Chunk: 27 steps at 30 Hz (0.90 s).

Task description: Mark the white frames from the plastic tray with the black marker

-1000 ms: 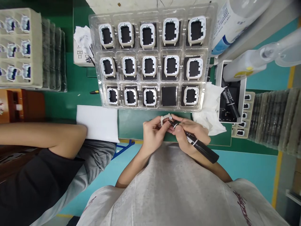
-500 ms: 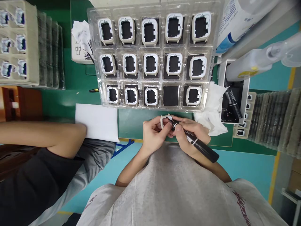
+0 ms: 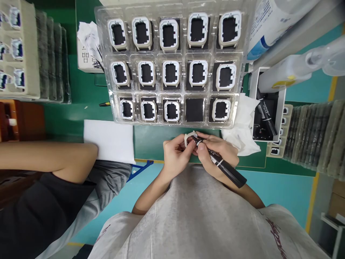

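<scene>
My left hand [image 3: 176, 153] pinches a small white watch-case-like frame [image 3: 188, 138] over the front edge of the table. A black marker pen [image 3: 228, 169] is gripped in my right hand [image 3: 217, 153], its tip at the frame and its thick end slanting down to the right. Fingers of both hands cover much of the frame, so the exact contact of the tip is hard to see. Just beyond my hands lies a clear plastic tray [image 3: 156, 124] with rows of similar white frames [image 3: 171, 110]. One pocket in its nearest row shows only a black pad [image 3: 194, 110].
At right are crumpled tissue [image 3: 242, 133], a white box [image 3: 281, 118] holding another marker [image 3: 266, 117], a bottle [image 3: 285, 73] and stacked trays [image 3: 307, 136]. At left, a co-worker's arm [image 3: 48, 158] rests by a white cloth [image 3: 109, 140]; more stacked trays [image 3: 51, 57] stand behind.
The marker and my right hand have shifted slightly left, the pen's back end swinging a little inward. The left hand still holds the frame, nearly unmoved. The view has shifted slightly.
</scene>
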Available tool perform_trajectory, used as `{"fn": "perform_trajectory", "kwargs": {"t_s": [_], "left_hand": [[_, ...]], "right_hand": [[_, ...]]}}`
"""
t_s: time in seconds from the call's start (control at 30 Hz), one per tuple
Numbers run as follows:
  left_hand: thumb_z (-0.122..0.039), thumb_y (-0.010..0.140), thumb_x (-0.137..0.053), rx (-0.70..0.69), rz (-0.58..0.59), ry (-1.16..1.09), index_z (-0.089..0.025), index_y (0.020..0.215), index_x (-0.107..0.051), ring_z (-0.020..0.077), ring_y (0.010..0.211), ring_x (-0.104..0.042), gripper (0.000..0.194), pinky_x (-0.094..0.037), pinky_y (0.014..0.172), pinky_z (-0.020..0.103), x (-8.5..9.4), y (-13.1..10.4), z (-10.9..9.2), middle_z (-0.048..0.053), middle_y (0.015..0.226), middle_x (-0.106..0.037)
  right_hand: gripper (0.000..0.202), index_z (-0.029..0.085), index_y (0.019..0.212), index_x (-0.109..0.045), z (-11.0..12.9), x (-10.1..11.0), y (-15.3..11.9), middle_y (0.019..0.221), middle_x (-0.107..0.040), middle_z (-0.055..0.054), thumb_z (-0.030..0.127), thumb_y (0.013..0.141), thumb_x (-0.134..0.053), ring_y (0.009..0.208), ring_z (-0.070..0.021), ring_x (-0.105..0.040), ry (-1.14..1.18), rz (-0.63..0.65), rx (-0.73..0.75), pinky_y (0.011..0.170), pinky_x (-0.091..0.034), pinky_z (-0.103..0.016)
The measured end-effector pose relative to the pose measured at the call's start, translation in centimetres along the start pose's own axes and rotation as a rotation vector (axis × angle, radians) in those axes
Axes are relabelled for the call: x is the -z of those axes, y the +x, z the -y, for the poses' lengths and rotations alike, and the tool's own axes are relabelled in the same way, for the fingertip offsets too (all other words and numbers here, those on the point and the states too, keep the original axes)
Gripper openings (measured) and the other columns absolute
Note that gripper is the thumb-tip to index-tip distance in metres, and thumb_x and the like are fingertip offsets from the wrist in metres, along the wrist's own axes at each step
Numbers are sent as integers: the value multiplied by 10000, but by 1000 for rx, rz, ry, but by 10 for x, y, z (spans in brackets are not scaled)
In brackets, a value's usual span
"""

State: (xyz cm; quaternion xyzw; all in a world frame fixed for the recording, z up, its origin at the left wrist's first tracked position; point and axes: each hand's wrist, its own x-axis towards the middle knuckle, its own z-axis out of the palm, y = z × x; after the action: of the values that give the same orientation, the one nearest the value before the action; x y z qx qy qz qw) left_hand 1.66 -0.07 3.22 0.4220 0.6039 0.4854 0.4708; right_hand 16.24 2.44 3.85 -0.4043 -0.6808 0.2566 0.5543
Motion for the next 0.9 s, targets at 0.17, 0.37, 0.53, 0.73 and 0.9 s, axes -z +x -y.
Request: {"fn": "perform_trajectory", "kwargs": {"t_s": [0.17, 0.37, 0.53, 0.73, 0.9], "left_hand": [[-428, 981, -868, -32, 2, 0, -190, 759, -728, 115, 511, -644, 354, -498, 503, 200, 0, 0, 0, -27, 613, -719], [-382, 1023, -824, -57, 26, 26, -191, 771, -730, 110, 516, -634, 330, -493, 507, 198, 2, 0, 3, -23, 621, -720], [-340, 998, -852, -58, 30, -10, -193, 772, -736, 106, 514, -644, 294, -499, 510, 193, 2, 1, 2, -31, 627, -736], [-427, 998, -851, -1, 47, -80, -189, 867, -822, 141, 543, -699, 273, -569, 542, 229, 2, 2, -2, -9, 641, -762], [-431, 946, -921, 49, 83, -170, -191, 871, -838, 159, 544, -718, 265, -602, 554, 255, 4, 5, -7, 8, 658, -786]], "right_hand": [[220, 262, 1081, -744, 0, 0, 0, 906, -860, 23, 71, 976, -778, 881, -249, -904, -22, -19, -6, 852, -823, -416], [239, 251, 1058, -739, 0, -1, 1, 883, -844, 26, 38, 954, -769, 787, -225, -877, 10, -22, 0, 861, -821, -429], [239, 233, 1047, -732, -1, 0, 0, 862, -828, 21, 20, 944, -764, 801, -219, -876, 41, -17, -1, 899, -817, -423], [210, 247, 1065, -736, -1, -1, -2, 857, -820, 43, 56, 979, -749, 784, -197, -862, 71, -34, -9, 950, -813, -435], [207, 299, 1113, -740, 0, -1, -2, 850, -809, 61, 116, 1017, -741, 726, -192, -840, 63, -39, 15, 955, -819, -433]]}}
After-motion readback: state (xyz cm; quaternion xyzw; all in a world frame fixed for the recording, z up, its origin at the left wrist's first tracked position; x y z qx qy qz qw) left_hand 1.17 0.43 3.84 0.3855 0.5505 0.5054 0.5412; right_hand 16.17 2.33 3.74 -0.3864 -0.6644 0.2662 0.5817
